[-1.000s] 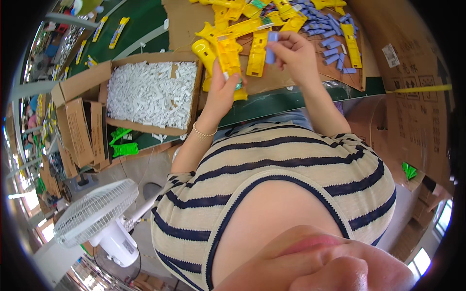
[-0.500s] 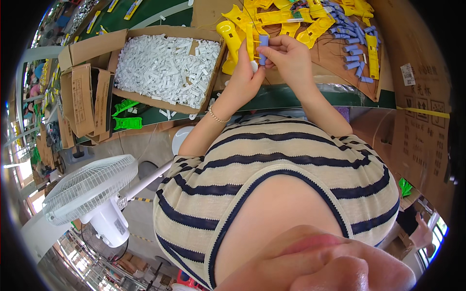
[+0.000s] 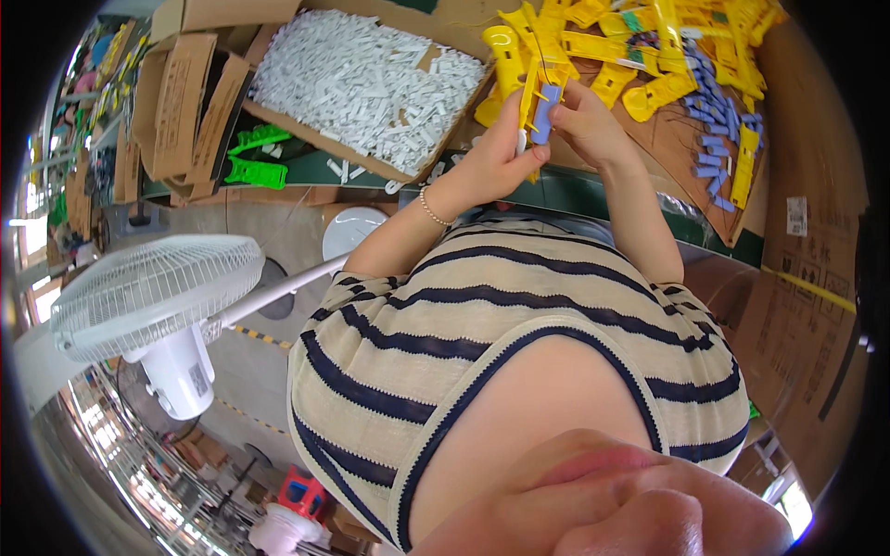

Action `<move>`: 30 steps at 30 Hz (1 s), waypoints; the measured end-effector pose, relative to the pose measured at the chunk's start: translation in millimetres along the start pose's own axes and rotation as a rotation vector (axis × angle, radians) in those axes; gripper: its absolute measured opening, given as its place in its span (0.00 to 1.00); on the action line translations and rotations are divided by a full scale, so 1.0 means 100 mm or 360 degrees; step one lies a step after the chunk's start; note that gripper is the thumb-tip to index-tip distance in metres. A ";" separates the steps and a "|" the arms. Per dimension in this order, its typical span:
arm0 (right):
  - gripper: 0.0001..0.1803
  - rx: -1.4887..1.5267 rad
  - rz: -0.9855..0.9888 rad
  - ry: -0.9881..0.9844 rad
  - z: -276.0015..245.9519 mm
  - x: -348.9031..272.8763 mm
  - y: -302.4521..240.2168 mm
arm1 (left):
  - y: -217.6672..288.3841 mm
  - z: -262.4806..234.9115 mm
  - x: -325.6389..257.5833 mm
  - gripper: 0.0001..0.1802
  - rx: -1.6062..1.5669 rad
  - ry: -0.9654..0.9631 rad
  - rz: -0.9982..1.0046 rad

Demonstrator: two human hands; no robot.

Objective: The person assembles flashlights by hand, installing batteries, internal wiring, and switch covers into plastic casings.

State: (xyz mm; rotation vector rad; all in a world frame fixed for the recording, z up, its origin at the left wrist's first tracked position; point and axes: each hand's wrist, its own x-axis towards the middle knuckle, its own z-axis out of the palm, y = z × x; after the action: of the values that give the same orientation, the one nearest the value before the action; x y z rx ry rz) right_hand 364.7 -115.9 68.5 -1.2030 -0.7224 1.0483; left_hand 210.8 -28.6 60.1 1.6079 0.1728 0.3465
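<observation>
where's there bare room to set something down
Mostly bare: the brown board between the right hand, yellow parts and blue cells. Crowded: its far side, heaped with yellow parts, and the box of white pieces.

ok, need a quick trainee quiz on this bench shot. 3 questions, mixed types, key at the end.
1. Multiple choice. The right hand has its fingers on: a) a green part, b) a blue-violet cylinder, c) the white fan.
2. True or false: the white pieces lie to the left of the left hand.
3. Fill in: the beaded bracelet is on the ___ wrist.

Key: 1 b; 2 true; 3 left.
</observation>
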 end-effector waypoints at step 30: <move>0.08 -0.3091 -0.1324 -0.0949 0.79 1.58 0.05 | 0.02 -0.76 -1.18 0.19 -0.0863 0.1023 -0.0012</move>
State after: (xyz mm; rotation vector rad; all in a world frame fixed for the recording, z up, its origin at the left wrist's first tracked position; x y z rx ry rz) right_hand 352.4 60.6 70.7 -1.7040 -2.7143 -0.4159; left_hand 74.8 5.2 51.3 0.9204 0.5252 0.8238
